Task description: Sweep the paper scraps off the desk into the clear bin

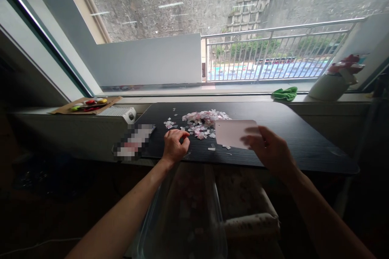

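The right hand (275,151) grips one end of a pale flat card (234,133), just right of the middle of the frame, with its fingers wrapped round that end. Held this way, most of the card sticks out to the left, likely so its long edge stays free. The heap of paper bits (206,117) sits in the middle of the frame on the black table (304,149), probably because the flat top keeps the light bits from sliding. The left hand (175,145) is just left of the heap, near the table's front edge. Its fingers are curled, but I cannot tell if they pinch a bit. A clear tub (220,214) is at the bottom middle, below that edge, maybe placed there because falling bits could land inside.
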Motion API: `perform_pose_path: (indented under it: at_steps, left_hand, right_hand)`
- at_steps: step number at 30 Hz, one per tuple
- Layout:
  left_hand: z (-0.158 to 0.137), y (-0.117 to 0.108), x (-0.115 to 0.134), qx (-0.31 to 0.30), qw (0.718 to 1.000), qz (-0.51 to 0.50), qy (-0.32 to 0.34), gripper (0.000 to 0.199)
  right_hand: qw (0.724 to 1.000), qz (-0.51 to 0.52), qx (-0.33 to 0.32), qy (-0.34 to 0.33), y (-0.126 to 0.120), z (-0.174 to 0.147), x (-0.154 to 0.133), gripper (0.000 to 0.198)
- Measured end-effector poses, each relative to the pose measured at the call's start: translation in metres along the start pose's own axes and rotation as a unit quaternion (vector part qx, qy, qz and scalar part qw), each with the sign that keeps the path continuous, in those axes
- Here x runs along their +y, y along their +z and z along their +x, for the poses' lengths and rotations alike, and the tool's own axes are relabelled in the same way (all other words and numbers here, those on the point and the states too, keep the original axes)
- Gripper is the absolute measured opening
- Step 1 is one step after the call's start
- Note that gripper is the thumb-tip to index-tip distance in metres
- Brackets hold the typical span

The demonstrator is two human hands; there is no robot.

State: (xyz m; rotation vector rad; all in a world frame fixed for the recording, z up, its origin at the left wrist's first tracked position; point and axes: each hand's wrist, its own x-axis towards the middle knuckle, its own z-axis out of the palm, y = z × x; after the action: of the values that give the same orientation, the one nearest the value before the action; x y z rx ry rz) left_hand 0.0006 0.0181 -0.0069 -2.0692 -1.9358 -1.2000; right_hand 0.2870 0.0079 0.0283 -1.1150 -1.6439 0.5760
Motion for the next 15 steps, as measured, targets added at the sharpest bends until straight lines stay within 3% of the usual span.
perform_pose_path:
  at_steps: [3, 9, 12, 15]
  left_hand:
    - [0.000, 0.001, 0.001, -0.001, 1.000, -0.002, 0.001, 0.017]
    - [-0.001, 0.001, 0.002, 0.002, 1.000, -0.007, -0.003, 0.018]
    - [-0.001, 0.001, 0.002, 0.000, 1.000, -0.007, -0.002, 0.018]
    - [-0.001, 0.001, 0.002, -0.001, 1.000, -0.008, -0.003, 0.018]
  right_hand:
    - [0.999, -0.032, 0.002, 0.006, -0.005, -0.002, -0.002, 0.025]
    - [0.997, -0.047, -0.064, -0.009, 0.000, -0.005, -0.011, 0.024]
    - [0.991, -0.134, -0.013, -0.021, -0.007, -0.005, -0.017, 0.022]
    - [0.987, -0.156, 0.022, -0.040, -0.008, -0.007, -0.020, 0.023]
